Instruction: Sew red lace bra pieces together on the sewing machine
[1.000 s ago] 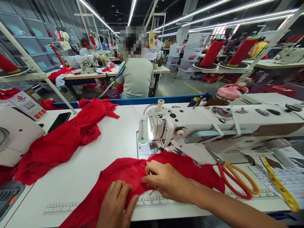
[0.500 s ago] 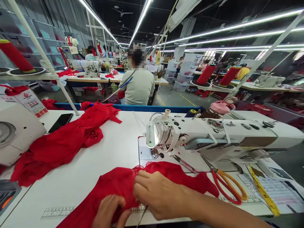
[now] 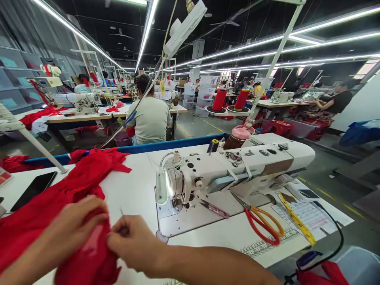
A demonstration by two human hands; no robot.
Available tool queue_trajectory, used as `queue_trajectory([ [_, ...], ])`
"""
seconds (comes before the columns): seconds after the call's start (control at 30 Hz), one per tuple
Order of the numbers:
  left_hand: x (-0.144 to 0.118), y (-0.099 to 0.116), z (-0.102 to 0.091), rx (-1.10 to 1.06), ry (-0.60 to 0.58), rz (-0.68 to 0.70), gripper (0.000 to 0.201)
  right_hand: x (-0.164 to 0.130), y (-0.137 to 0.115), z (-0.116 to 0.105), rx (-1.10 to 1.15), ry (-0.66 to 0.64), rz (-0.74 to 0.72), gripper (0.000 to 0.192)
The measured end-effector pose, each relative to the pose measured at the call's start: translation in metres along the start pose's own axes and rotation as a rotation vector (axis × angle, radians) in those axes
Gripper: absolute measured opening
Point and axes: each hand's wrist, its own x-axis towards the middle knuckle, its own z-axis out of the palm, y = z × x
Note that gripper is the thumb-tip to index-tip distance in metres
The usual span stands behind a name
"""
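Observation:
My left hand (image 3: 75,221) is closed on a piece of red cloth (image 3: 89,257) that hangs bunched below its fingers at the lower left. Close beside it, my right hand (image 3: 138,241) is shut in a pinch, its thumb at the cloth's edge. A slim metal tip (image 3: 122,212) sticks up from the right fingers; the rest of that tool is hidden in the hand. A larger heap of red garment cloth (image 3: 86,174) lies on the white table behind my left hand. To the right of my hands stands a white sewing machine (image 3: 231,166).
Thread snips (image 3: 214,208) and scissors with red and orange handles (image 3: 263,223) lie by the machine. A yellow tape measure (image 3: 297,219) rests on papers. A black phone (image 3: 34,190) is at the left. A co-worker (image 3: 150,114) sits ahead, beyond the blue table edge.
The view has swung right. Both hands have moved left with the red cloth, away from the front of the machine, and raised it. The metal tip now points up from my right hand.

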Motion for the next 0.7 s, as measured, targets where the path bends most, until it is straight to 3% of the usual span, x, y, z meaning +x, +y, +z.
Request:
queue_trajectory([
  [0.1, 0.037, 0.012, 0.060, -0.060, -0.244, 0.005, 0.017, -0.021, 0.045, -0.043, -0.124, 0.177, 0.069, 0.009],
  [0.17, 0.049, 0.026, 0.098, -0.091, -0.289, 0.002, 0.014, -0.040, 0.071, -0.065, -0.242, 0.307, 0.032, 0.015],
  [0.23, 0.051, 0.037, 0.119, -0.138, -0.328, 0.022, 0.016, -0.056, 0.091, -0.079, -0.361, 0.396, -0.049, 0.017],
  [0.37, 0.042, 0.045, 0.117, -0.187, -0.348, 0.039, 0.016, -0.071, 0.115, -0.082, -0.567, 0.458, -0.273, 0.013],
  [0.57, 0.008, 0.039, 0.103, 0.054, 0.024, 0.381, 0.026, -0.071, 0.125, -0.076, -0.908, 0.610, -0.653, 0.027],
  [0.7, -0.009, 0.035, 0.102, 0.063, 0.066, 0.546, 0.027, -0.078, 0.114, -0.078, -1.255, 0.724, -0.877, 0.028],
])
